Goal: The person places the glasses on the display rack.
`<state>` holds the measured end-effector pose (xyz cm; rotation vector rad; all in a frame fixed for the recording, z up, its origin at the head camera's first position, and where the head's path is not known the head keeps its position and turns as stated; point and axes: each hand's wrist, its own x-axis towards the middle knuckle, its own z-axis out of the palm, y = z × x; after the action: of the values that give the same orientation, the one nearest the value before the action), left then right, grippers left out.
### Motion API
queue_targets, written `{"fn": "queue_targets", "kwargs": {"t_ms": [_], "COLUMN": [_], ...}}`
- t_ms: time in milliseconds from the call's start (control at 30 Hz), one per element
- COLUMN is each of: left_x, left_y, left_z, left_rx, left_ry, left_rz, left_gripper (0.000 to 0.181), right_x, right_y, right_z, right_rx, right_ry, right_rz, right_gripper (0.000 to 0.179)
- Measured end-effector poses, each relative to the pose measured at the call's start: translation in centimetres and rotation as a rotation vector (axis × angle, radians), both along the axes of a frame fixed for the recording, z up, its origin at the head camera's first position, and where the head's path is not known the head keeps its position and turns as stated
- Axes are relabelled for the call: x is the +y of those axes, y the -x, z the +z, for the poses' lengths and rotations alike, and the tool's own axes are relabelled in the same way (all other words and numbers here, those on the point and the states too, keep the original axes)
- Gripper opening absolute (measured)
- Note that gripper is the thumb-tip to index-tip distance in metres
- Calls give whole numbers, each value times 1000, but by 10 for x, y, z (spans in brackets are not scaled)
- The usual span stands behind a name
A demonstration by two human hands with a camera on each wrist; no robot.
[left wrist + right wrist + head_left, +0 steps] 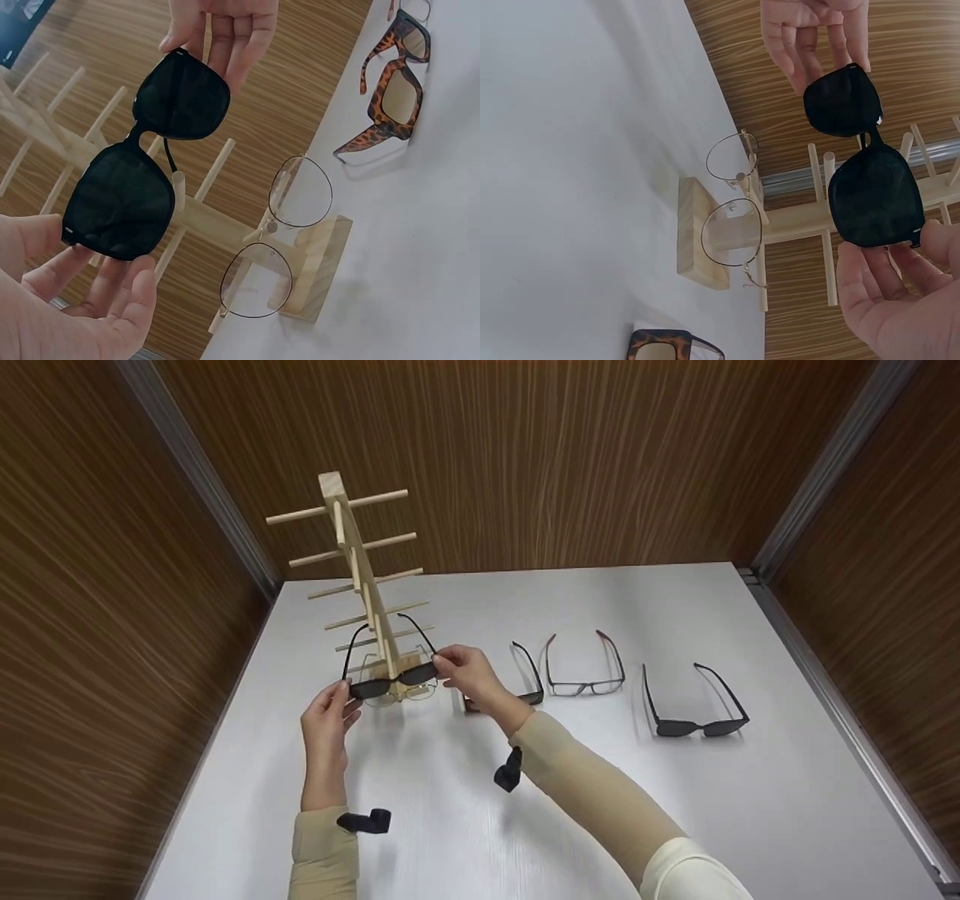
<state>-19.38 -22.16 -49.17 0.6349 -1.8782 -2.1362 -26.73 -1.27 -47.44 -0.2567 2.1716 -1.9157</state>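
Black sunglasses [395, 682] are held up between both hands in front of a wooden glasses rack [367, 585]. My left hand [328, 716] pinches one outer corner of the frame, thumb in front and fingers behind. The opposite corner is gripped by my right hand [471, 671]. In the head view the temples stretch back on either side of the rack's post. Below the sunglasses, thin wire-rimmed glasses [256, 279] hang on the lowest part of the rack, just above its wooden base [324, 262]. Dark lenses [876, 196] face both wrist cameras.
On the white table [600, 810], tortoiseshell sunglasses [395, 97] lie right of the rack, partly behind the right forearm in the head view. Farther right are clear glasses with reddish temple tips [585, 688] and another black pair of sunglasses [701, 728]. Wood-grain walls [562, 465] enclose the table.
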Motion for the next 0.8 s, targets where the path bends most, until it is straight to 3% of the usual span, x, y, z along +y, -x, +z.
{"fn": "queue_targets", "kwargs": {"t_ms": [333,800], "left_x": [-1,1], "left_y": [13,25], "left_z": [-3,-14], "left_rx": [0,6], "left_ry": [52,23], "left_rz": [37,141], "left_gripper": [39,37], "right_x": [-10,-18], "right_y": [7,9], "right_z": [-11,-19], "right_rx": [-26,-54], "right_ry": [35,56], "right_rz": [-98,-150], "right_gripper": [24,21]}}
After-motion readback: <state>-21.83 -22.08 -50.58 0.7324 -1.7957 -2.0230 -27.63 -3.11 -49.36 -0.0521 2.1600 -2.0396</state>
